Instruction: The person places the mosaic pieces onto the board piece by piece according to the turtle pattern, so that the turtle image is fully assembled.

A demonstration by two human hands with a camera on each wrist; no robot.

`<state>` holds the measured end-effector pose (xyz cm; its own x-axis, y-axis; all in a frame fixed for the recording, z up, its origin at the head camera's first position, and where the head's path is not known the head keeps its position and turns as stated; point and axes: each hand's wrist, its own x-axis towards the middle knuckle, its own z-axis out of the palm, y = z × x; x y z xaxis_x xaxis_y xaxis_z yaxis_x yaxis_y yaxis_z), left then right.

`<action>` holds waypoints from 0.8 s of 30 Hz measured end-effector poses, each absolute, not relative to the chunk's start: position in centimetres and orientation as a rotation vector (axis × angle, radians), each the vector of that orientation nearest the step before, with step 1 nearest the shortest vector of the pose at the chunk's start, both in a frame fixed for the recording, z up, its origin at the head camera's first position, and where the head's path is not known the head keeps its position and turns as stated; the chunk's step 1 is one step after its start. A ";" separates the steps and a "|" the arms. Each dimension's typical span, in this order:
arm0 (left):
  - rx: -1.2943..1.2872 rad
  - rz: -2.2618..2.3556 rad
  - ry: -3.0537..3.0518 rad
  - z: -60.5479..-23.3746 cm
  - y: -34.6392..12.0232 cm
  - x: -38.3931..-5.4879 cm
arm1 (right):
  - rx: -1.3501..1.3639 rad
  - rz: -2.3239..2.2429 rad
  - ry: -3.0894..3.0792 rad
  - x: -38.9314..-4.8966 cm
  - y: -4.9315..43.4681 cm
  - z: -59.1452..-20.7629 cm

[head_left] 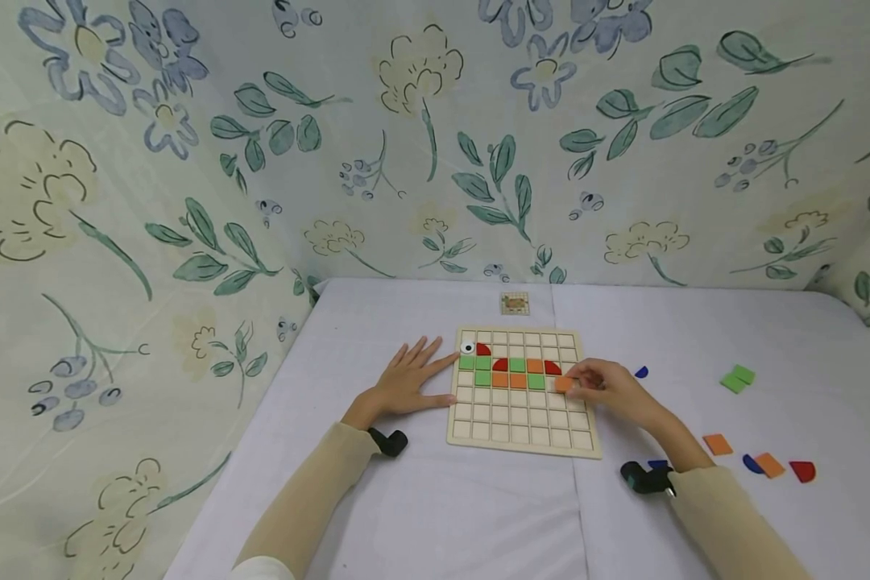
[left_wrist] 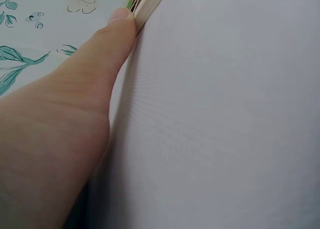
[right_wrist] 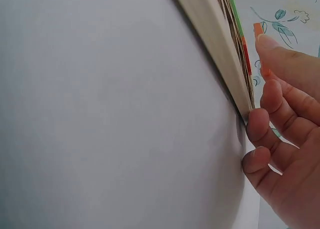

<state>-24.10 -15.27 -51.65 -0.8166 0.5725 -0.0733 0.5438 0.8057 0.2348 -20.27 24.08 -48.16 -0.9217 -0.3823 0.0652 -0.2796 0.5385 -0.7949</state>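
Note:
A wooden grid board (head_left: 519, 435) lies on the white cloth, with green, orange and red tiles and a round eye piece (head_left: 467, 348) set in its upper rows. My right hand (head_left: 612, 391) pinches an orange square tile (head_left: 563, 384) between thumb and finger over the board's right side. In the right wrist view the same orange tile (right_wrist: 258, 29) stands tilted above the board's edge (right_wrist: 215, 34). My left hand (head_left: 408, 380) lies with spread, straight fingers at the board's left edge; its thumb (left_wrist: 120, 44) touches that edge in the left wrist view.
Loose pieces lie on the right of the cloth: green squares (head_left: 738, 378), a blue piece (head_left: 641, 371), orange squares (head_left: 718, 444), and a red piece (head_left: 803, 471). A small patterned card (head_left: 515, 303) lies behind the board. Floral fabric (head_left: 435, 145) rises behind the table.

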 end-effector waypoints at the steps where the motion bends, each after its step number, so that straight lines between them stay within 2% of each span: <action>1: 0.884 0.309 2.849 -51.7 -15.3 -24.1 | -0.564 -1.332 2.652 -20.4 24.0 -48.2; 24: 0.864 0.299 2.856 -51.8 -15.2 -24.3 | -0.493 -1.287 2.702 -21.6 22.9 -49.0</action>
